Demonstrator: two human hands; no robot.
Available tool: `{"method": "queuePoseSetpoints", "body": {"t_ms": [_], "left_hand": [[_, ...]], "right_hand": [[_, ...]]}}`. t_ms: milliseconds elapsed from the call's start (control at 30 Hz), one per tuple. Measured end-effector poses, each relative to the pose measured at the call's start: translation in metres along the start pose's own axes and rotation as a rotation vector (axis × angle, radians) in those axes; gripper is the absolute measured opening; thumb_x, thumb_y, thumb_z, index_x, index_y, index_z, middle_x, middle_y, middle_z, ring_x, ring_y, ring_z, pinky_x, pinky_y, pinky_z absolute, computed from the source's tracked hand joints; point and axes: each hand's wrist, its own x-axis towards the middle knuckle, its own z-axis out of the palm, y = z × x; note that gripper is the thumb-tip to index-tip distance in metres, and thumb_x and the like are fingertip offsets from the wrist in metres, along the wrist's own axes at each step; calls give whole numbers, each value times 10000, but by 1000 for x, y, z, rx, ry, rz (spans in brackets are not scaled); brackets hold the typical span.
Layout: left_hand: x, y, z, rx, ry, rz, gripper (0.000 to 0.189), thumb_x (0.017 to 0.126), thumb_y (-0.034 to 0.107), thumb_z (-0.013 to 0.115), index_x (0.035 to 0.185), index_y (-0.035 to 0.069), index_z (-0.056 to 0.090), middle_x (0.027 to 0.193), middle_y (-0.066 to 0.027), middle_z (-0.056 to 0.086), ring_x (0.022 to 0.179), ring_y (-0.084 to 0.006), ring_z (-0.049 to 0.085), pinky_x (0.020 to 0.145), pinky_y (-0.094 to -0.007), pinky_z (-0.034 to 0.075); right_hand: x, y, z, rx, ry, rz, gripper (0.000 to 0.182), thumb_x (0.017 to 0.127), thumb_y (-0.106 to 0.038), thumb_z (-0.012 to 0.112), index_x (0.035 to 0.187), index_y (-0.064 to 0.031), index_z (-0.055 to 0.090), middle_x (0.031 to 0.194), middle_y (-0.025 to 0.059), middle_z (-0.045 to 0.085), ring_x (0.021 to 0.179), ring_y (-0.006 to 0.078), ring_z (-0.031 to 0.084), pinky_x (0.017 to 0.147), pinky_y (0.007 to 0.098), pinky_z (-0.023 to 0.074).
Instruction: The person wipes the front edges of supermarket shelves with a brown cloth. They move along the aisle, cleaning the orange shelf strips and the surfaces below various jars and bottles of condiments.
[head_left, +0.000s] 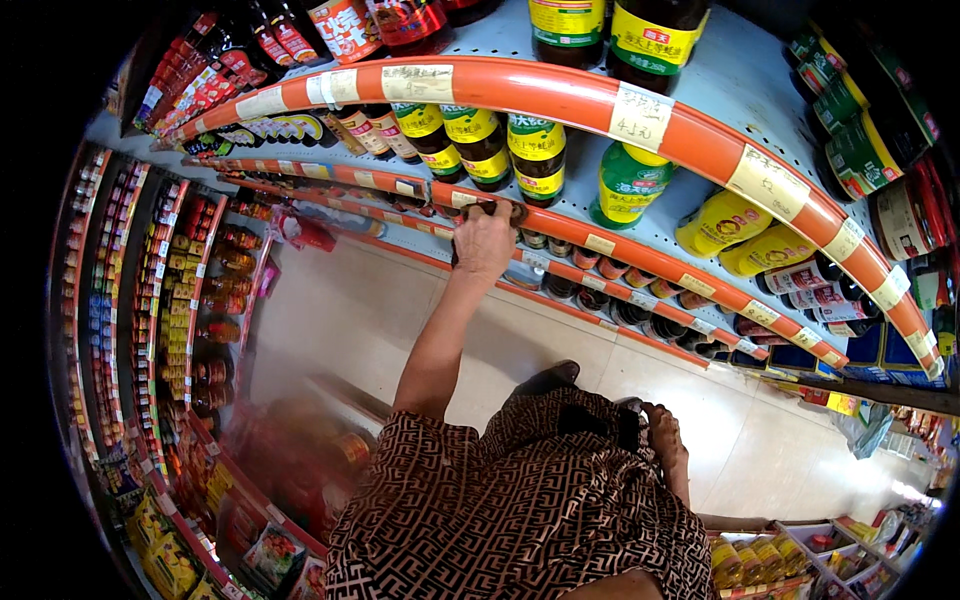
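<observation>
My left hand (484, 241) grips a dark brown cloth (517, 212) against the orange front edge (551, 225) of a shelf. Most of the cloth is hidden beneath my fingers. Just behind that edge stand oyster sauce bottles (536, 161) with yellow and green labels. A squat green bottle (631, 187) is farther right on the same shelf. My right hand (666, 435) hangs low at my side, fingers somewhat bent; whether it holds anything is not visible.
Above, another shelf edge (525, 79) with paper price tags juts out. Jars (589, 259) line the lower shelves. Yellow squeeze bottles (724, 221) lean at the right. Packed shelves (172, 300) flank the left side. Tiled floor (345, 315) lies below, and bottled oil (750, 562) stands at lower right.
</observation>
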Motion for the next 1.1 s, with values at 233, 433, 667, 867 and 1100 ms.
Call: {"method": "queuePoseSetpoints", "body": {"t_ms": [233, 433, 667, 867, 1100], "left_hand": [[-6, 43, 10, -77, -13, 122, 374, 742, 158, 640, 1095, 72, 552, 809, -251, 572, 636, -398, 614, 550, -480, 496], [-11, 74, 13, -73, -9, 213, 388, 740, 154, 635, 1104, 42, 564, 773, -241, 575, 620, -368, 622, 526, -453, 508], [-10, 108, 17, -103, -68, 296, 382, 738, 165, 639, 1089, 42, 551, 796, -260, 572, 613, -383, 618, 532, -463, 500], [-13, 131, 17, -120, -104, 376, 348, 735, 161, 631, 1053, 39, 558, 762, -258, 576, 602, -379, 620, 513, -465, 495], [-17, 195, 23, -154, -159, 486, 357, 738, 165, 628, 1066, 40, 567, 747, -260, 589, 609, -369, 629, 527, -491, 490]], "right_hand": [[-3, 39, 70, -181, 213, -34, 200, 845, -126, 487, 988, 0, 552, 838, 151, 622, 730, 292, 624, 644, 397, 501], [-4, 47, 92, -215, 281, -32, 144, 857, -150, 476, 866, -9, 500, 777, 134, 578, 624, 244, 587, 556, 374, 471], [-13, 44, 76, -156, 254, 61, 154, 857, -175, 490, 878, -23, 505, 786, 132, 580, 644, 253, 590, 566, 387, 471], [-19, 41, 71, -109, 242, 94, 165, 858, -197, 502, 888, -35, 510, 793, 130, 582, 661, 260, 593, 575, 397, 471], [-35, 49, 65, -52, 238, 159, 177, 858, -221, 515, 901, -49, 516, 802, 128, 585, 681, 269, 597, 585, 410, 470]]}}
